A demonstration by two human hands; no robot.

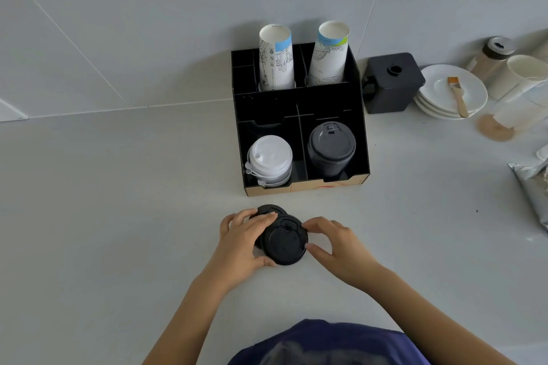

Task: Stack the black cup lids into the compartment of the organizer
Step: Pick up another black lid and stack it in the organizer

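Under the left hand [240, 241], 2nd black lid [268, 210] half hidden, count unclear

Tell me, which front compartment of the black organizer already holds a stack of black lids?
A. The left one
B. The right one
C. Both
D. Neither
B: the stack of black lids sits in the front right compartment of the organizer, while the front left one holds white lids.

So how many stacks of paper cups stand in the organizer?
2: left cup stack in the back middle compartment, right cup stack in the back right compartment of the organizer.
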